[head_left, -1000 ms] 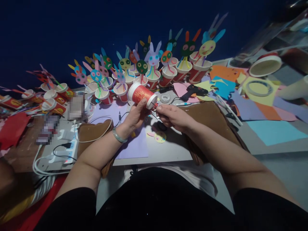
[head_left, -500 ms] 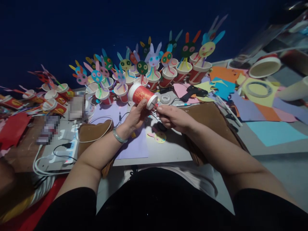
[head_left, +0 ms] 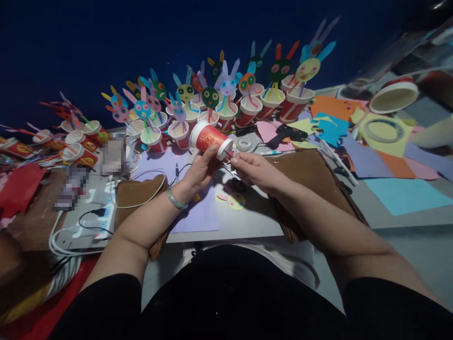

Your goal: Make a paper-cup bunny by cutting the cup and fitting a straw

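Note:
My left hand (head_left: 201, 170) is closed around a red-and-white paper cup (head_left: 211, 140) with gold print, tilted on its side above the table. The cup's narrower white end faces my right hand (head_left: 253, 170). Thumb and fingers of that hand pinch a thin dark rod (head_left: 228, 152), which meets this end of the cup; whether its tip goes through is hidden. Below the hands, a yellow paper rabbit face (head_left: 236, 201) with a pink ear lies on the table. Scissors (head_left: 238, 184), partly covered, lie just under my right hand.
Several paper cups with paper rabbits (head_left: 226, 111) stand along the back. A glue gun (head_left: 288, 135), a tape roll (head_left: 244, 143) and coloured paper (head_left: 406, 193) lie to the right. Brown cloth pads (head_left: 314, 189) flank my arms; a power strip (head_left: 106, 219) with cables is left.
The cup and both hands hold nearly the same pose. The view has shifted slightly; nothing has been let go or picked up.

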The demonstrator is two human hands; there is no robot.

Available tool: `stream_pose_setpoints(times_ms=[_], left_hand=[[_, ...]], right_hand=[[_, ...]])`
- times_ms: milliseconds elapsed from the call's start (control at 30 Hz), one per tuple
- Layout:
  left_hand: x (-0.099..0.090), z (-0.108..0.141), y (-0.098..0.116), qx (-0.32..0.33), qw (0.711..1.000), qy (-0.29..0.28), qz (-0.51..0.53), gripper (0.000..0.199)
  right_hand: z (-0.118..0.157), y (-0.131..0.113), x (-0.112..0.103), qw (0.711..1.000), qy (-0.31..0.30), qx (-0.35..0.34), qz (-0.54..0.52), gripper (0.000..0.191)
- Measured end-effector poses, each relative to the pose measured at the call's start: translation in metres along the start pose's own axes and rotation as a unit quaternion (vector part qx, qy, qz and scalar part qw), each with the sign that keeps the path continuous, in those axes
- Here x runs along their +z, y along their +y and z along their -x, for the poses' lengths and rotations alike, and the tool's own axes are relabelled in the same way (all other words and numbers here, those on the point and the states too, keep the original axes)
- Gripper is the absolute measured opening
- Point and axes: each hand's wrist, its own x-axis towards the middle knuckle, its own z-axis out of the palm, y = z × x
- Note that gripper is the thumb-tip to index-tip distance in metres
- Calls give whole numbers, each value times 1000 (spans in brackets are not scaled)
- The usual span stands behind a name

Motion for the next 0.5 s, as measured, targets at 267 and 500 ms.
stream_pose_setpoints(times_ms=[267, 500], left_hand=[[0, -1, -1, -8, 1000, 12, 14, 56], [-1, -1, -2, -3, 1000, 10, 14, 55]], right_hand=[[1, 4, 2, 985, 80, -55, 141, 38], [3, 6, 5, 977, 92, -70, 179, 38]])
